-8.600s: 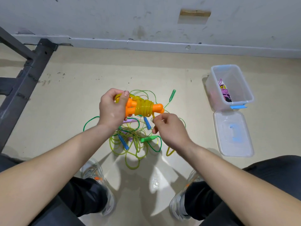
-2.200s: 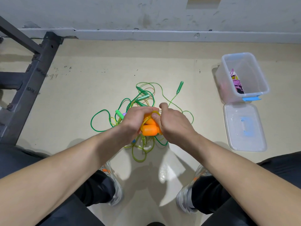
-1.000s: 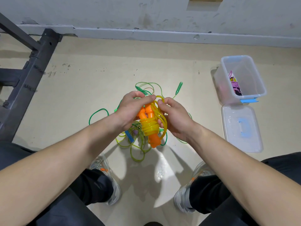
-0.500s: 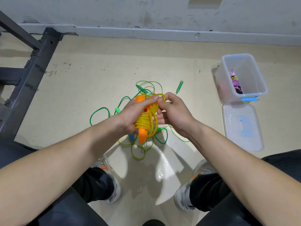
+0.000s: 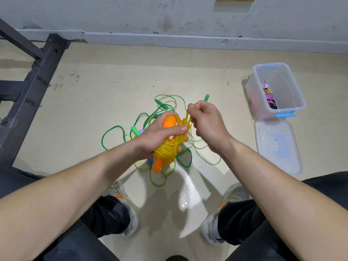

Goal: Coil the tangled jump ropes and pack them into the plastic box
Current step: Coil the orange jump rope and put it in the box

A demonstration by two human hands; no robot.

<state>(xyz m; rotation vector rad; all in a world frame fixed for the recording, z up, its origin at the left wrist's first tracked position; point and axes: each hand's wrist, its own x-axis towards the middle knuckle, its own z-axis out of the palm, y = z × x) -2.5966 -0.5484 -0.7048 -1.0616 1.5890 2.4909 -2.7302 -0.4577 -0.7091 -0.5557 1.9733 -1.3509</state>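
My left hand (image 5: 160,136) grips a yellow jump rope with orange handles (image 5: 166,149), its cord wound in a coil round the handles. My right hand (image 5: 206,123) pinches a loop of the yellow cord (image 5: 186,117) at the top of the bundle. Beneath my hands a tangle of green ropes (image 5: 116,132) with green and blue handles lies on the floor. The clear plastic box (image 5: 293,102) stands open at the right with a pink coiled rope (image 5: 270,96) inside.
The box's clear lid (image 5: 276,146) with a blue handle lies on the floor just in front of the box. A dark metal frame (image 5: 32,87) stands at the left. My shoes (image 5: 124,210) and knees are below the tangle. A wall runs along the back.
My right hand has drawn a loop of yellow cord up and away from the bundle. The bundle has tilted slightly in my left hand.
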